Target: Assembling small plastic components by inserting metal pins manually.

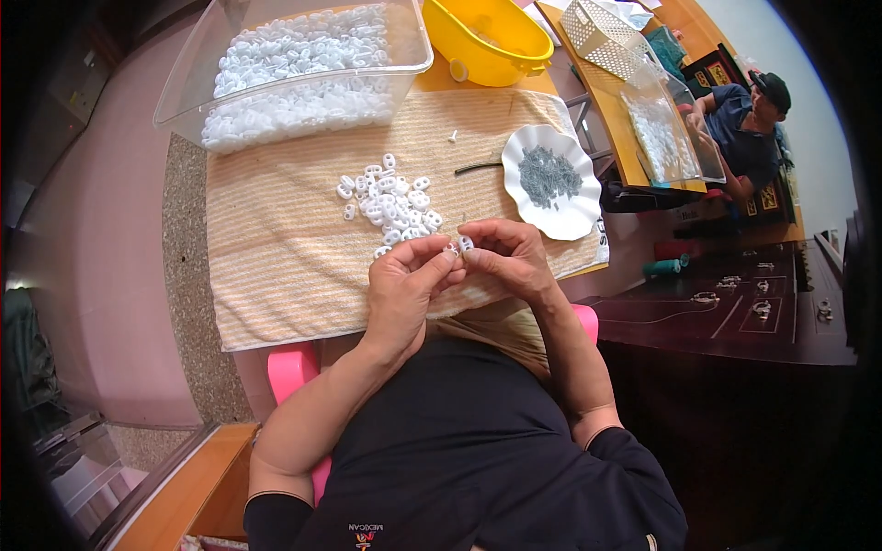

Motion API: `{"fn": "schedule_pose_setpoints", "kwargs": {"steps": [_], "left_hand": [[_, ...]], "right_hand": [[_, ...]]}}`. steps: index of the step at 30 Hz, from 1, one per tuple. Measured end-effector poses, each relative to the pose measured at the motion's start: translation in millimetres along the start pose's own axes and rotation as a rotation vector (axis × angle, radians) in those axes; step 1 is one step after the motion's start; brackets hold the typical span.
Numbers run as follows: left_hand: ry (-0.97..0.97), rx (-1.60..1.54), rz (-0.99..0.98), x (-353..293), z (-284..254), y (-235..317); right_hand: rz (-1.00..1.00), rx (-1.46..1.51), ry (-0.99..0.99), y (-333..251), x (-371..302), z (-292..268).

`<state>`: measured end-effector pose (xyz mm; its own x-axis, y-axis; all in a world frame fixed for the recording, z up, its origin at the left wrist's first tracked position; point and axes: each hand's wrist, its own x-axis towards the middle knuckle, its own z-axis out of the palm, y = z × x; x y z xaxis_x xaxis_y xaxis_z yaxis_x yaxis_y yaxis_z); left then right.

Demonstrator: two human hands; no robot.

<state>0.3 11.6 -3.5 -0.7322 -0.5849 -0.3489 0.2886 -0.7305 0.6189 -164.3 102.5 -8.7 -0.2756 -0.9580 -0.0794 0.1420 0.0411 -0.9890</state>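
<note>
Both hands meet over the striped beige towel's (pixel 276 257) near edge, your left hand (pixel 404 285) and right hand (pixel 514 257) pinching one small white plastic clip (pixel 458 245) between fingertips; judged light, stiff, slick, so grip its flat sides, loose pile of white clips (pixel 390 197) just beyond.

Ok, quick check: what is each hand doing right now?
Left hand: fingers pinched shut on a small white plastic piece.
Right hand: fingers pinched shut on a second white piece.
</note>
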Motion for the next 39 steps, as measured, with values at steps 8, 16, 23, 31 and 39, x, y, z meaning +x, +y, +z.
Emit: {"fn": "schedule_pose_setpoints", "kwargs": {"steps": [8, 16, 23, 31, 39], "left_hand": [[0.003, 0.021, -0.007, 0.0, 0.3, 0.0], [0.001, 0.043, -0.017, 0.9, -0.8, -1.4], [-0.008, 0.054, -0.027, 0.3, -0.9, -2.3], [-0.026, 0.026, -0.025, 0.3, -0.2, -1.7], [-0.025, -0.005, -0.081, -0.8, 0.7, 1.6]], "right_hand": [[0.01, -0.049, -0.003, -7.8, -1.2, 4.0], [0.033, -0.058, -0.016, -12.5, -0.6, 6.0], [0.026, -0.045, -0.024, -8.1, -1.3, 2.6], [0.053, 0.018, -0.043, -6.9, -0.9, 0.2], [0.07, 0.094, -0.076, -5.8, -1.5, -1.9]]}}
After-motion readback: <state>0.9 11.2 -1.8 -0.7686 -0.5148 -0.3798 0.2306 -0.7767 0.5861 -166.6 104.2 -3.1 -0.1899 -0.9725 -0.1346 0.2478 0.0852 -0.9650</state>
